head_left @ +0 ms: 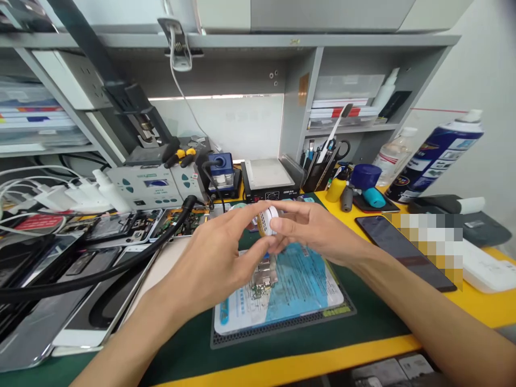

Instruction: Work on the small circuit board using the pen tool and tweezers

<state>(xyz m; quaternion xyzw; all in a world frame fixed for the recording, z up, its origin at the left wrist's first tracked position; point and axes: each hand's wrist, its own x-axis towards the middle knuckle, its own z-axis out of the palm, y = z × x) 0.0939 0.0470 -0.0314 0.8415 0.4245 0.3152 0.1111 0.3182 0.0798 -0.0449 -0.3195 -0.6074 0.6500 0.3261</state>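
Above the middle of the mat, a small round jar [266,221] with a white lid is tipped on its side between both hands. My left hand [226,244] closes on it from the left, with thumb and forefinger at its edge. From the right, my right hand [318,228] grips the lid side between thumb and fingers. Just beneath them, a small circuit board [264,282] with metal shields lies on a blue and white printed sheet [314,290]. My hands hide part of the board's far end and some of the jar.
Opened phones and panels [97,301] crowd the left, crossed by a thick black hose [121,274]. A soldering station [157,185] and a heating plate [268,174] stand behind. On the right are a dark phone [403,252], a spray can [437,156] and a yellow bottle [336,188].
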